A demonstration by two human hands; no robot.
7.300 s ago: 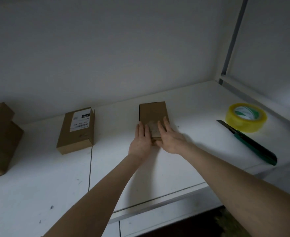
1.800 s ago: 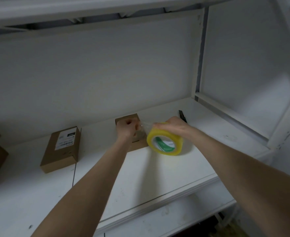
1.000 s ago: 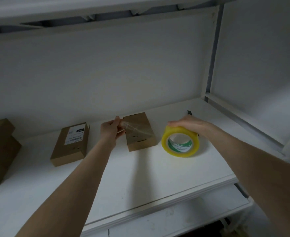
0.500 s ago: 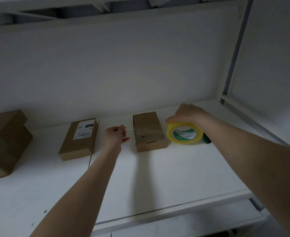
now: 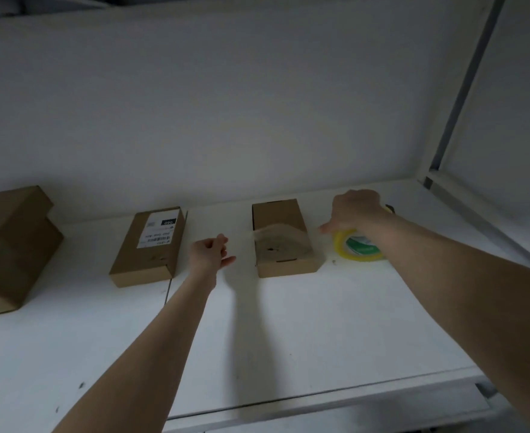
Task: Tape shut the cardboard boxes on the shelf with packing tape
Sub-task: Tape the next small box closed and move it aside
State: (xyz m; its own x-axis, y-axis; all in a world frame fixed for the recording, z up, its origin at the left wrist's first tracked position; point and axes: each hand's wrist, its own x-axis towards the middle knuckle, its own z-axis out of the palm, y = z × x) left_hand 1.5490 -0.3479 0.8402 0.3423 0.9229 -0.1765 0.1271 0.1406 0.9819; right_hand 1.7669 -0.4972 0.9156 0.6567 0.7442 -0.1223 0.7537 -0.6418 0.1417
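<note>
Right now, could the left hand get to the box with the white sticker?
Probably yes. The left hand hovers right of the labelled box, with only bare shelf between them. It may be pinching tape stretched over the middle box, so it might have to let go first.

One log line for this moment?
left hand: pinches clear tape strip; right hand: grips yellow tape roll; strip across brown cardboard box

Dim; light seemingly from behind camera; soft shadows; edges bowed, slight blur.
</note>
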